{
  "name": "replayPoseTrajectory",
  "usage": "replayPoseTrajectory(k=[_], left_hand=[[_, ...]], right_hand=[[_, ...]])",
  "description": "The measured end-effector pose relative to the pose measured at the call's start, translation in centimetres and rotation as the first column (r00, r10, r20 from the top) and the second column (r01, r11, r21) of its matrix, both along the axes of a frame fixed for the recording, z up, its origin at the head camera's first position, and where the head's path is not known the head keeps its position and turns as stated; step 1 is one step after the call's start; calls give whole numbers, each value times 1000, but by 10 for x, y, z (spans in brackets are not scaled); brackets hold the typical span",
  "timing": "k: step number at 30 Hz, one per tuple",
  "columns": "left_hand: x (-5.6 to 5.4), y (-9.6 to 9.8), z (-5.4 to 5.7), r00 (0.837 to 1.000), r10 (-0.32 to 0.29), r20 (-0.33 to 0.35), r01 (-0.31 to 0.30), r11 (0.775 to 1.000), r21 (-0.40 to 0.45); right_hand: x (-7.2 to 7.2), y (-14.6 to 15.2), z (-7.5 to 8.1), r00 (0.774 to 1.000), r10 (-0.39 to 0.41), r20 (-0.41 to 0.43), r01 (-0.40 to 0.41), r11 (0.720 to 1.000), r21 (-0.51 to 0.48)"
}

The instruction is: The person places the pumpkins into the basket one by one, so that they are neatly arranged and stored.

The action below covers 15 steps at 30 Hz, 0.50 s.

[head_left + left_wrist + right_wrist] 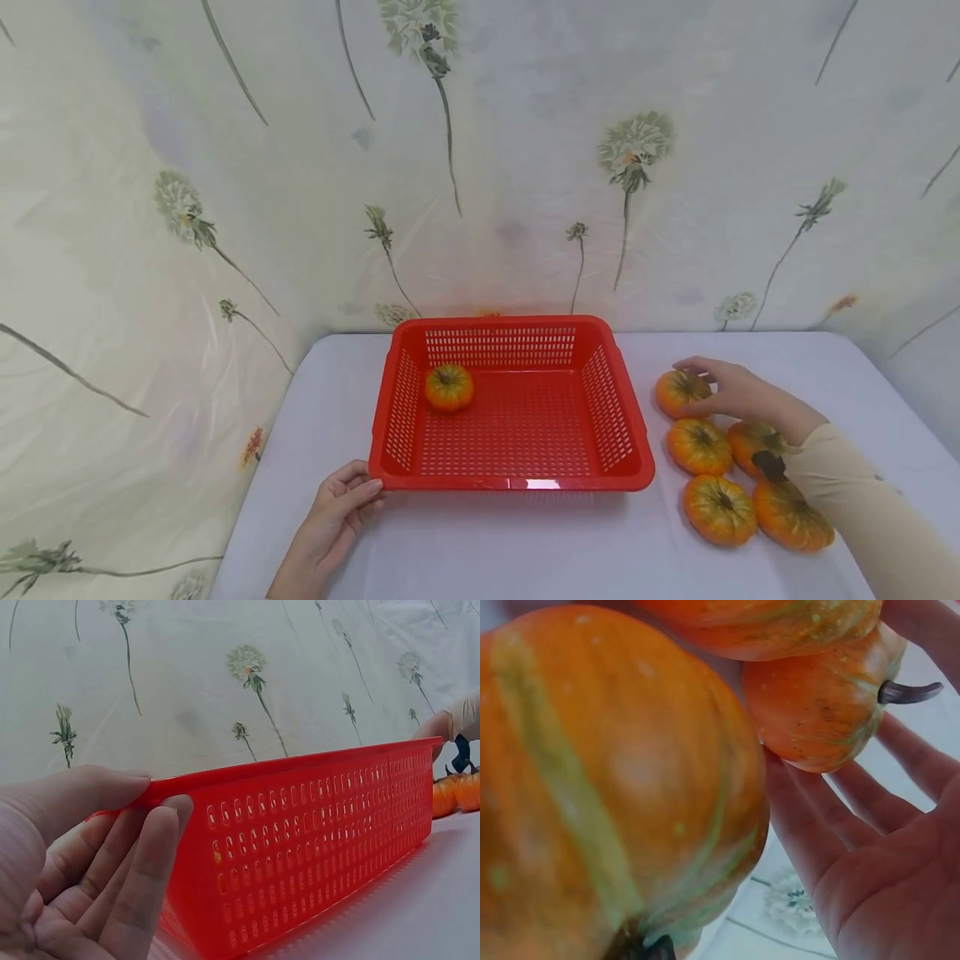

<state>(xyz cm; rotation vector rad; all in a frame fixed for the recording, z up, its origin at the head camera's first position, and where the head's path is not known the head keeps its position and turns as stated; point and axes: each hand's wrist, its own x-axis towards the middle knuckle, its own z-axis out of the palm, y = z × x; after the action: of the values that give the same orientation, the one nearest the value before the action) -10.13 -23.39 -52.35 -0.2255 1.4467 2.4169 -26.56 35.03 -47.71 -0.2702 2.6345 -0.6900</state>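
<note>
A red plastic basket (pixel 517 483) with slotted walls sits on the table. My left hand (pixel 330 521) pinches its near left corner; in the left wrist view the thumb lies on the rim and the fingers are beneath it. Inside, toward the left, rests one small orange pumpkin (pixel 449 388). At the right, my right hand (pixel 738 392) holds the farthest pumpkin (pixel 678 393) of a group, with fingers and thumb on either side of it. In the right wrist view, that pumpkin's dark stem (pixel 911 692) points toward the palm. The fingertips are partly hidden behind the fruit.
Several more pumpkins stand close together near the right forearm: one in the middle (pixel 699 446), one in front (pixel 720 510) and others partly under the sleeve (pixel 855 483). A white cloth covers the table (pixel 495 558). Behind hangs a dandelion-patterned curtain (pixel 510 183).
</note>
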Motion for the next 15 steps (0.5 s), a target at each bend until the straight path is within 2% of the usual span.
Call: replayPoseTrajectory(k=[6,15], left_hand=[[0,-1,-2,999,-24,-37,25,999,29],[0,-2,-2,999,-31,-34,32,998,47]], right_hand=[[1,-2,-1,1000,-10,15,10,1000,-11],[1,-5,-4,1000,-11,-22,11,1000,3]])
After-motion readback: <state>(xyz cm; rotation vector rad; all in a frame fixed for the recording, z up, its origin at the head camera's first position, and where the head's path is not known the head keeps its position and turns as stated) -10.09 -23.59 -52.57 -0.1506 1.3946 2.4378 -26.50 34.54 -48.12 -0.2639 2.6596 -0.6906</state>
